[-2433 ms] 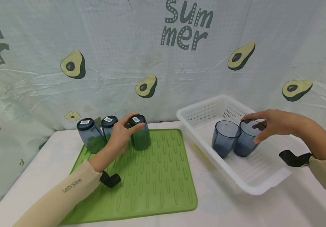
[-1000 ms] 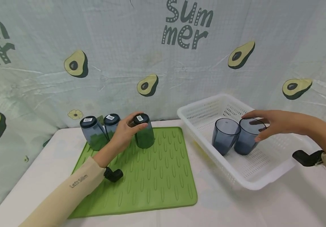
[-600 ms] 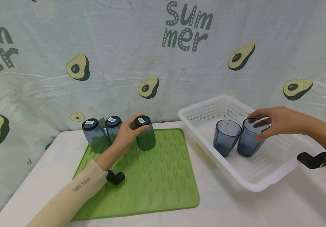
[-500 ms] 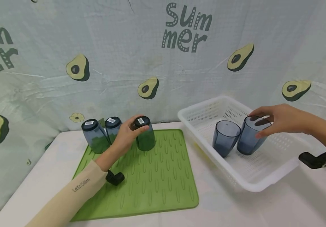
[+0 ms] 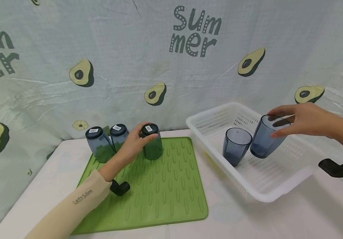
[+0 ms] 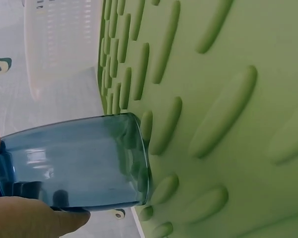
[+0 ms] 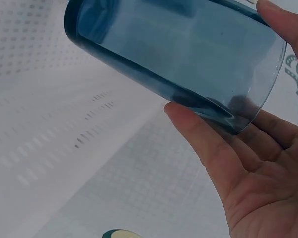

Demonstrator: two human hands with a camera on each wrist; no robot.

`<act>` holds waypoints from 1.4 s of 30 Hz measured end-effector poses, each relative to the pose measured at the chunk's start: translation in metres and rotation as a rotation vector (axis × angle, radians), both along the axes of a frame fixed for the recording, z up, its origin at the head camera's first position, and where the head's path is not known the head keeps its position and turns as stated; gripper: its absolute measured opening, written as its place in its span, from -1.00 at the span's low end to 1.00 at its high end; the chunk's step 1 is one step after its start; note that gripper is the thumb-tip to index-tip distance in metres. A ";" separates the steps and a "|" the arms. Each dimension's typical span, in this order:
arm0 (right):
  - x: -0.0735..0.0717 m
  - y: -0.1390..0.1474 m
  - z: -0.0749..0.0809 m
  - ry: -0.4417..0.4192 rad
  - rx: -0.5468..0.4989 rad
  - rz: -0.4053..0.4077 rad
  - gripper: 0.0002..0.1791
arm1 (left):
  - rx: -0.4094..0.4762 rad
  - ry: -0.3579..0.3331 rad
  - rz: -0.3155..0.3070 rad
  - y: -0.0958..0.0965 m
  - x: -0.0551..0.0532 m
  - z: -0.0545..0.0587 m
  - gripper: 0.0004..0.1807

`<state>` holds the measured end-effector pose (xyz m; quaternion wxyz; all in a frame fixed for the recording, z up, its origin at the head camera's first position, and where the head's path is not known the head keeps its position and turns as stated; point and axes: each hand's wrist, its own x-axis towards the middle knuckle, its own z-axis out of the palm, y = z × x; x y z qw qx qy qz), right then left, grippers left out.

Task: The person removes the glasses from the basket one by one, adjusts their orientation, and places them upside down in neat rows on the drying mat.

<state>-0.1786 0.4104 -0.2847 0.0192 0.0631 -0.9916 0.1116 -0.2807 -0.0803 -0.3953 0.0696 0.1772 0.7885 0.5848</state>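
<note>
My left hand (image 5: 134, 141) grips the base end of an upside-down blue drinking glass (image 5: 153, 147) on the green ridged mat (image 5: 171, 192). In the left wrist view that glass (image 6: 79, 163) stands rim down on the mat, thumb and finger on either side. Two more upside-down glasses, one at the far left (image 5: 100, 146) and one beside it (image 5: 118, 134), are on the mat's back left. My right hand (image 5: 306, 121) holds another glass (image 5: 267, 137) near its rim, tilted, inside the white basket (image 5: 249, 192). A further glass (image 5: 236, 146) stands mouth up in the basket.
The perforated basket stands right of the mat on a pale-covered table (image 5: 225, 219). Behind everything hangs a cloth (image 5: 114, 43) printed with avocados. Black wrist cameras, one on the left wrist (image 5: 120, 188) and one on the right (image 5: 337, 167), stick out below the hands.
My right hand has taken hold of the right glass in the basket and raised it, tilting it away from its neighbour. My left hand keeps its grip on the upside-down glass.
</note>
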 end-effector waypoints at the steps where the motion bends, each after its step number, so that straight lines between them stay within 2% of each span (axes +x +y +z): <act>1: 0.000 0.000 0.001 0.008 0.007 -0.005 -0.07 | -0.002 -0.002 0.000 -0.001 0.000 0.000 -0.26; 10: 0.003 -0.004 0.004 0.040 -0.007 -0.034 -0.07 | 0.019 0.012 -0.042 -0.007 -0.002 -0.001 -0.29; 19: 0.006 -0.005 0.009 0.087 0.072 -0.046 -0.06 | 0.061 0.015 -0.060 -0.008 -0.003 0.000 -0.30; 27: 0.010 -0.005 0.011 0.099 0.067 -0.057 -0.07 | 0.052 0.019 -0.051 -0.009 -0.003 -0.001 -0.30; 33: 0.013 0.001 0.019 0.102 0.104 -0.091 -0.04 | 0.056 0.015 -0.050 -0.005 -0.005 -0.003 -0.29; 36: 0.013 0.002 0.022 0.115 0.083 -0.112 -0.05 | 0.063 0.020 -0.056 -0.004 -0.005 -0.003 -0.28; 40: 0.011 -0.002 0.024 0.113 0.045 -0.101 -0.05 | 0.028 0.029 -0.032 -0.007 -0.004 -0.002 -0.28; 42: 0.009 -0.003 0.026 0.121 0.056 -0.092 -0.05 | -0.019 0.043 -0.008 -0.009 -0.002 0.000 -0.27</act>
